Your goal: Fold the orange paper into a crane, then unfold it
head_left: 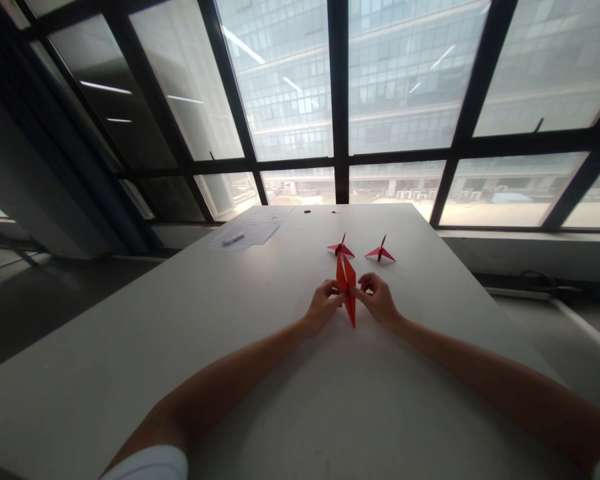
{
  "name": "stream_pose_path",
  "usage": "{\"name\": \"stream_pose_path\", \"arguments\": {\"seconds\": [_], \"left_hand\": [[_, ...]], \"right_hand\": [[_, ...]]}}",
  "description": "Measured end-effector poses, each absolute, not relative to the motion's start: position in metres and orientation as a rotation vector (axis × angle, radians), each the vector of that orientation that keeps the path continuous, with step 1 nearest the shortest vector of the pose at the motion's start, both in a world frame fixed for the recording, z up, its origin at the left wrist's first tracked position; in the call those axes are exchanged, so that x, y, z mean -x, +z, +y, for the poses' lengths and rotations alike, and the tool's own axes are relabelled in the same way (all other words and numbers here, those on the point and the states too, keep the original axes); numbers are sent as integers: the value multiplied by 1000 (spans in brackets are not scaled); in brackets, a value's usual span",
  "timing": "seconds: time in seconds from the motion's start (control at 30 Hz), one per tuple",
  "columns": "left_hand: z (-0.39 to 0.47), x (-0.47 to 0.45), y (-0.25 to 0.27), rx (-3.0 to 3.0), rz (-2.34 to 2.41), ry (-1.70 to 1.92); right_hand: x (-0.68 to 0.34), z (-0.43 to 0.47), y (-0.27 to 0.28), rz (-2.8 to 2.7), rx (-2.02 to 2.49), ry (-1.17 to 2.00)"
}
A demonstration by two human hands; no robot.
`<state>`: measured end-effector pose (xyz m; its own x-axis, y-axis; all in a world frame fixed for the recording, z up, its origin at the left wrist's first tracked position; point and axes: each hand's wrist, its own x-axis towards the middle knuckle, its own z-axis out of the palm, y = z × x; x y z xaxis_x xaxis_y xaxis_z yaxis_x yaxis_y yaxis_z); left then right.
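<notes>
A folded piece of red origami paper (349,308), long and pointed at its near end and split into two points at its far end, is held just above the white table (220,340). My left hand (325,303) grips its left side, thumb on top near the middle. My right hand (377,298) pinches the right side at about the same height, its fingers curled. Just beyond stand two finished red paper cranes: the left paper crane (341,248) is partly behind the held paper, and the right paper crane (381,252) sits apart from it.
White paper sheets (260,230) lie at the table's far left, with a white marker-like stick (233,239) on them. Two small dark spots show near the far edge. Large windows with black frames (340,100) rise behind the table. A dark curtain (80,147) hangs at left.
</notes>
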<state>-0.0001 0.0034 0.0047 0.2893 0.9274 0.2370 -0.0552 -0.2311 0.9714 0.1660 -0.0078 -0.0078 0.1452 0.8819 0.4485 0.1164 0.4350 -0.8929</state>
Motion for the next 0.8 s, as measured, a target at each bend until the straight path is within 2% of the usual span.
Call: {"name": "stream_pose_path", "arguments": {"seconds": [0.2, 0.4, 0.8], "left_hand": [[2, 0, 4, -1639, 834, 1198], [2, -1, 3, -1679, 768, 1162], [3, 0, 3, -1760, 963, 1294]], "right_hand": [[-164, -10, -9, -1472, 1014, 676], [-159, -20, -4, -1530, 1091, 451], [-158, -21, -5, -1500, 1102, 542]]}}
